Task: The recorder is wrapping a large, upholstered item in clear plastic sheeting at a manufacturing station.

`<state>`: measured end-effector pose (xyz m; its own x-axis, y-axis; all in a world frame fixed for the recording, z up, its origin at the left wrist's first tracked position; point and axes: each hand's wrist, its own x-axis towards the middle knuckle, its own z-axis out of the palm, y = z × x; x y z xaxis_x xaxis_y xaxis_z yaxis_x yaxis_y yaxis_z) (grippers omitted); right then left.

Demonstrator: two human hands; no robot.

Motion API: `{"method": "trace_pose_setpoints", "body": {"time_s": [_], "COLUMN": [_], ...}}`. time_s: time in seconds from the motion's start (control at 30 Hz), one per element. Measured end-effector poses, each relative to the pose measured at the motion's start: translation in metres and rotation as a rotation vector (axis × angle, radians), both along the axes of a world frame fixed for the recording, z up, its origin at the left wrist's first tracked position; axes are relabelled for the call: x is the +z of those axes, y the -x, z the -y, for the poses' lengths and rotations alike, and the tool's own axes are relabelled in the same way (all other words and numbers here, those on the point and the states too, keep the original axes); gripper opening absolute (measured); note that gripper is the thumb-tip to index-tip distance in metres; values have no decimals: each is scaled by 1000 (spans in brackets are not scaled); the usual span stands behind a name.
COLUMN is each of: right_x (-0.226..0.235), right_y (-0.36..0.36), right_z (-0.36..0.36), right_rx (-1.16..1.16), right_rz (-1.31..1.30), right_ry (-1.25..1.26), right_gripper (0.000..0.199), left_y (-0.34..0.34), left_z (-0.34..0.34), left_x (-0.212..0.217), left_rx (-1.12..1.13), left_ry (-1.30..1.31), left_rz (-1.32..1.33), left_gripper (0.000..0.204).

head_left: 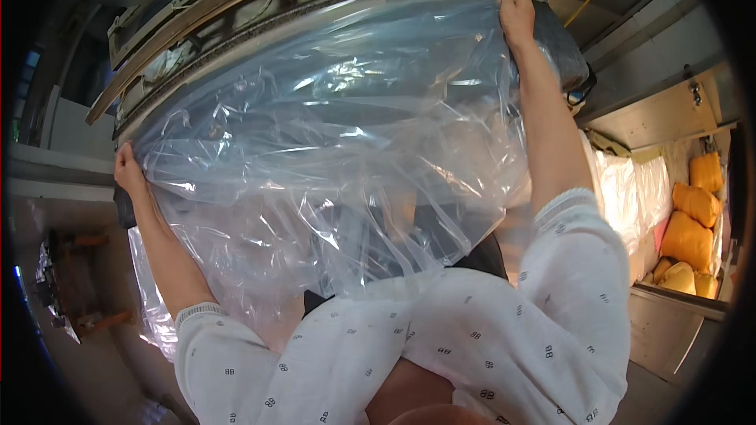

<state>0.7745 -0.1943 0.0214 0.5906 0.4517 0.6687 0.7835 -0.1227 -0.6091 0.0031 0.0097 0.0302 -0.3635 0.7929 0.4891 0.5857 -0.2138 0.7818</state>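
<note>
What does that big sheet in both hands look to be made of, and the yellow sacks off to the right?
Clear sheet: thin plastic film, glossy; it is see-through, crinkled, and glints with light. The left hand and right hand grip its edges. Yellow sacks: probably plastic or coated fabric, slightly shiny and bulging; too far to be sure.

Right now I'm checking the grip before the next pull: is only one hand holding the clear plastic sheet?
No, the left hand grips the clear plastic sheet at its left edge and the right hand grips its upper right corner.
</note>
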Motion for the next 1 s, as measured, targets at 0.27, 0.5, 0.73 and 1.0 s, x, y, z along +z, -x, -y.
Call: {"method": "trace_pose_setpoints", "body": {"time_s": [0.27, 0.5, 0.73, 1.0], "right_x": [3, 3, 2, 6], "right_y": [-15, -35, -37, -45], "right_z": [-16, -27, -32, -23], "right_rx": [83, 75, -119, -44], "right_rz": [-28, -43, 102, -129], "right_ry": [51, 166, 192, 126], "right_gripper": [20, 23, 39, 36], "left_y": [-22, -39, -23, -55], "left_z": [-67, -70, -67, -35], "left_x": [-10, 0, -1, 21], "left_rx": [-163, -130, 25, -121], "left_ry": [71, 65, 106, 253], "left_rz": [140, 137, -37, 389], "left_gripper": [28, 27, 29, 24]}}
